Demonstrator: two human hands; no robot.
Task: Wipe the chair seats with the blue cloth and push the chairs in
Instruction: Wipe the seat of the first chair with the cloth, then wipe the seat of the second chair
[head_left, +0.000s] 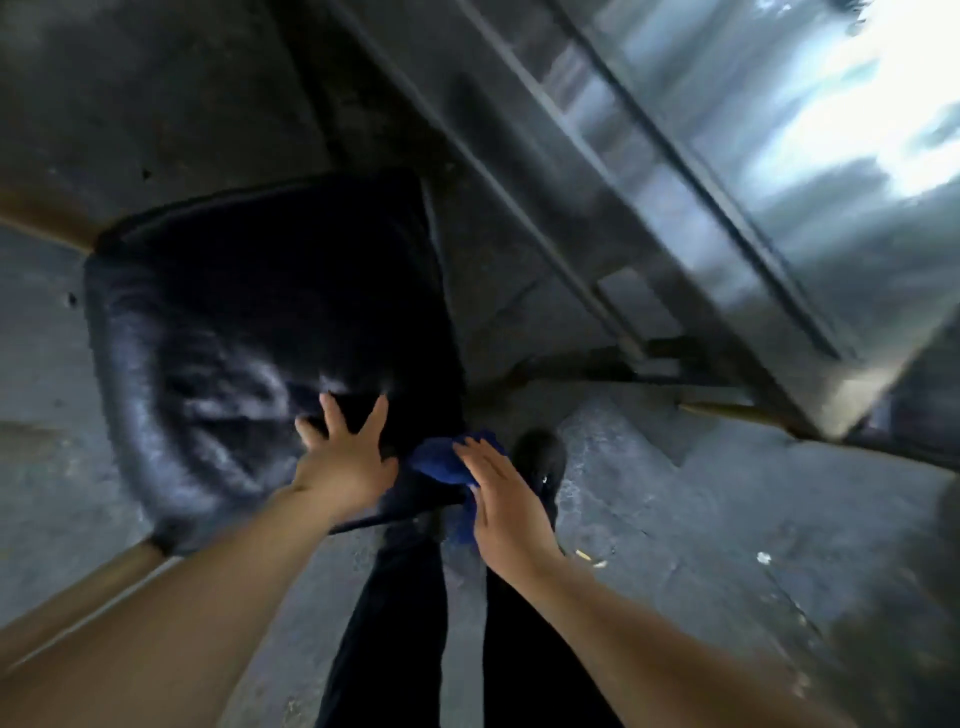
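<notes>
In the head view, the pushing-in step is judged to be in hand. The left hand (345, 457) is laid with fingers spread on the near edge of the dark chair seat (249, 332), gripping nothing. The blue cloth (441, 460) is pressed under the flat, released right hand (501, 499) at the seat's near right corner. The steel table (727, 208) lies beyond; a steady forward shove is called for. No containers are seen.
</notes>
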